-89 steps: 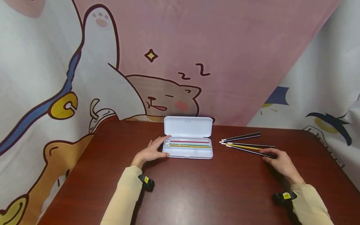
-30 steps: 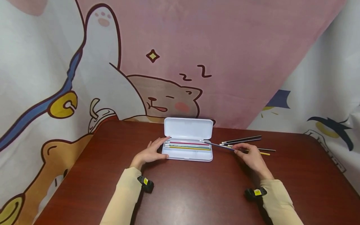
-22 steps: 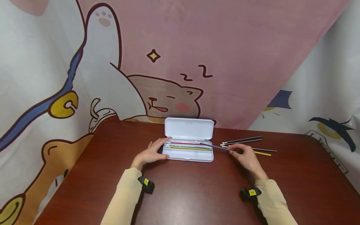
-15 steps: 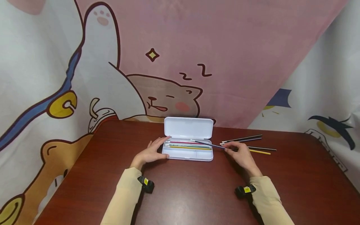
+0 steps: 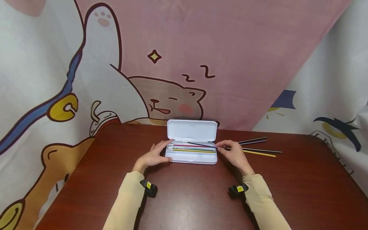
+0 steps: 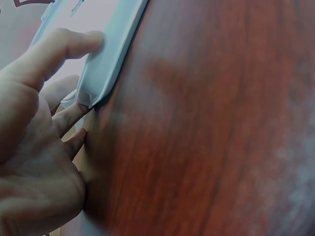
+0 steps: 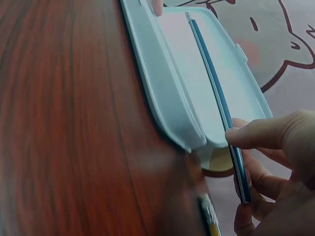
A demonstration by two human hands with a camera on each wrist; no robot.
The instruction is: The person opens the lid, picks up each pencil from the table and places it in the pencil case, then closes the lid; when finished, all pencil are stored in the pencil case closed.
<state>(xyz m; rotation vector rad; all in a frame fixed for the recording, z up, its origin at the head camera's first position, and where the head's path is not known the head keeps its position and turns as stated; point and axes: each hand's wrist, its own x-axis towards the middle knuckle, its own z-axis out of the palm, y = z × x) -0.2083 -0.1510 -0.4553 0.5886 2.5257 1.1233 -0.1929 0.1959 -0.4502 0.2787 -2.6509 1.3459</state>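
Observation:
A white pencil case [image 5: 192, 157] lies open, its lid [image 5: 191, 130] raised at the back; several pencils [image 5: 191, 150] in red, green and yellow lie in its rear compartment. My left hand [image 5: 151, 157] holds the case's left end, thumb on the front rim and the other fingers spread along the side, as the left wrist view [image 6: 44, 103] shows. Between thumb and fingers, my right hand [image 5: 234, 154] pinches a dark blue striped pencil [image 7: 214, 83] near one end. Its white-tipped end points left, over the rear of the case and above the other pencils.
To the right of the case lie several loose pencils: dark ones [image 5: 254, 140] at the back and a yellow one [image 5: 260, 154] nearer, partly hidden behind my right hand. The brown table [image 5: 184, 195] meets a cartoon-printed cloth [image 5: 244, 64] at its far edge.
My right hand has picked up the dark blue pencil from the loose ones and carried it left, so that most of its length now reaches over the case. The left hand has stayed put.

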